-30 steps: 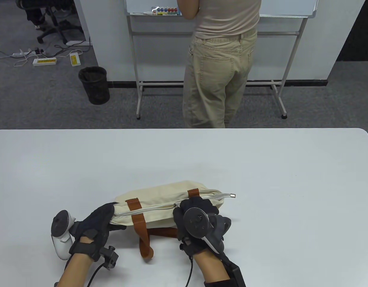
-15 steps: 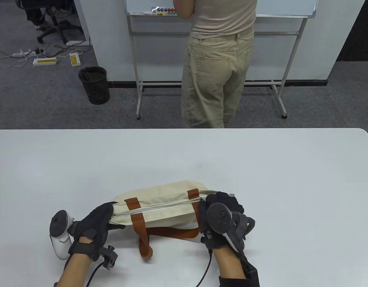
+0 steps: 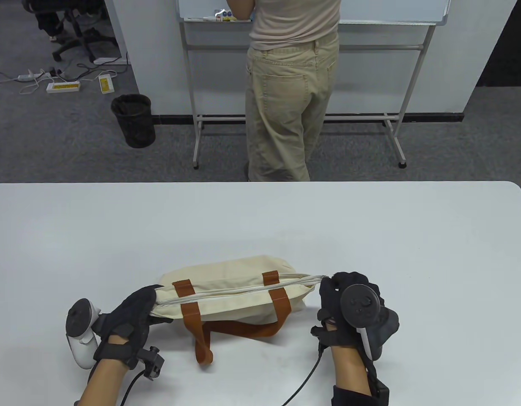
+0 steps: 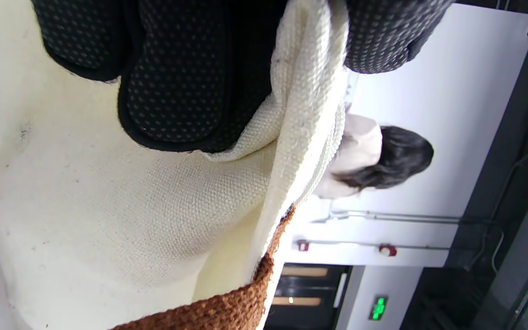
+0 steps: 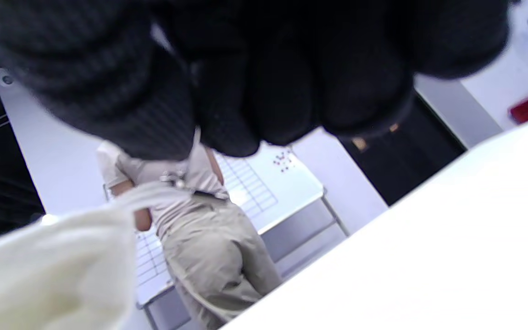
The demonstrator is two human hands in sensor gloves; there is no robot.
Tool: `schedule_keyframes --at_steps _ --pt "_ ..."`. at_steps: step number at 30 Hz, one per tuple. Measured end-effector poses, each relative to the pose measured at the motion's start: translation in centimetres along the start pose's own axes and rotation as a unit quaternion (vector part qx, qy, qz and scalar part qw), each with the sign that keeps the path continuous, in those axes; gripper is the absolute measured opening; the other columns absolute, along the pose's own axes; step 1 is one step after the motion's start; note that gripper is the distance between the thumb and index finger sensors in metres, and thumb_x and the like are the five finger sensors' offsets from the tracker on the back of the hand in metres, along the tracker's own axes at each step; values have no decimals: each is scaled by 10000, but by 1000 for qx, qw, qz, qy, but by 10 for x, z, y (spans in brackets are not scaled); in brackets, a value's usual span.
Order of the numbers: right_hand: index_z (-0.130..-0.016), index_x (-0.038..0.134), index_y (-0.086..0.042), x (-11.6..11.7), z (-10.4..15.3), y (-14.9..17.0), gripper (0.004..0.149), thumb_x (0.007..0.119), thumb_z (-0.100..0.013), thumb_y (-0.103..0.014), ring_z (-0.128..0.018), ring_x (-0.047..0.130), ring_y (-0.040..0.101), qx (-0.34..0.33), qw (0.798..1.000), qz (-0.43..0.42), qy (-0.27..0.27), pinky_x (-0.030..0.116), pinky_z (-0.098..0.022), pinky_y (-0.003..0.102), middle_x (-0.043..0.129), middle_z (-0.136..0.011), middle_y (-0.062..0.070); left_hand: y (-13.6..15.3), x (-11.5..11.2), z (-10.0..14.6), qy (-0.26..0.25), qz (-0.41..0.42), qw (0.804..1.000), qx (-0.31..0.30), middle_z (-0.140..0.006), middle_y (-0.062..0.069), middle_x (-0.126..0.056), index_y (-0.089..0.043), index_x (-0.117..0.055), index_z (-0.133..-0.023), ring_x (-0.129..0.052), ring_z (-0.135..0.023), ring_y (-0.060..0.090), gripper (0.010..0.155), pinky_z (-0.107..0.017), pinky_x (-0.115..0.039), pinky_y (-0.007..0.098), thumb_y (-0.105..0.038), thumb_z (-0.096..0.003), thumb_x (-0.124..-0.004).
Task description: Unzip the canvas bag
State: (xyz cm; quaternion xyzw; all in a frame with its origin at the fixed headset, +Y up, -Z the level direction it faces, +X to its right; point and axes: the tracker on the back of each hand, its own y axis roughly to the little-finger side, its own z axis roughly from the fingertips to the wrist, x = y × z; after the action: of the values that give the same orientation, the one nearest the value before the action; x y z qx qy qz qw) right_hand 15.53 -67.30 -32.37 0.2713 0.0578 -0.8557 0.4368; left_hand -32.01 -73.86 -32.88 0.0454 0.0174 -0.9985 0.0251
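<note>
A cream canvas bag (image 3: pixel 226 279) with brown handles (image 3: pixel 239 327) lies on the white table (image 3: pixel 260 220), near the front edge. My left hand (image 3: pixel 152 303) grips the bag's left end; in the left wrist view (image 4: pixel 300 68) the cloth (image 4: pixel 108 206) is pinched between thumb and fingers (image 4: pixel 176 91). My right hand (image 3: pixel 329 288) is closed at the right end of the zipper (image 3: pixel 243 291) and pinches the zipper pull there. The zipper is stretched taut between my hands. In the right wrist view the fingers (image 5: pixel 268 105) are curled shut, and the pull is mostly hidden.
A brown handle loop (image 3: pixel 203 353) lies on the table in front of the bag. A person (image 3: pixel 286 105) stands at a whiteboard (image 3: pixel 391 12) beyond the table's far edge. A black bin (image 3: pixel 133 120) stands on the floor at back left.
My right hand has slid right along the zipper from the bag's middle to its right end. The zipper has pulled taut. My left hand has held its grip. The person has stepped left.
</note>
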Motion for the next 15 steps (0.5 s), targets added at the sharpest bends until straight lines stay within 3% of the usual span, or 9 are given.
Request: schedule_keyframes --at_steps 2,6,9,15 --pt "-682 922 -104 2 3 -3 404 950 -396 -388 -606 858 407 -39 999 -21 28 650 -456 586 863 -743 174 0 -1 0 -4 3 1000 2 -637 115 -995 -172 -845 -818 -1015 -464 236 468 -501 -769 491 -490 -499 -715" --pt "-896 780 -90 2 10 -24 663 952 -376 -462 -779 759 446 -99 992 -59 41 562 -571 632 729 -915 196 0 0 0 -6 9 1000 -1 -638 108 -1001 -174 -844 -818 -1020 -464 231 463 -501 -775 487 -481 -499 -707" --pt "-973 704 -104 6 16 -44 738 947 -377 -467 -885 667 462 -154 984 -88 -1 484 -624 667 647 -997 193 -1 1 0 -4 11 1000 -2 -638 108 -999 -175 -844 -818 -1018 -464 232 463 -500 -773 488 -480 -499 -706" --pt "-1062 554 -149 19 20 -77 837 942 -385 -451 -1051 456 476 -211 971 -31 -104 373 -687 704 479 -1109 171 -1 1 0 -2 8 1000 -3 -626 109 -995 -176 -844 -815 -1012 -454 232 460 -498 -770 488 -482 -501 -705"
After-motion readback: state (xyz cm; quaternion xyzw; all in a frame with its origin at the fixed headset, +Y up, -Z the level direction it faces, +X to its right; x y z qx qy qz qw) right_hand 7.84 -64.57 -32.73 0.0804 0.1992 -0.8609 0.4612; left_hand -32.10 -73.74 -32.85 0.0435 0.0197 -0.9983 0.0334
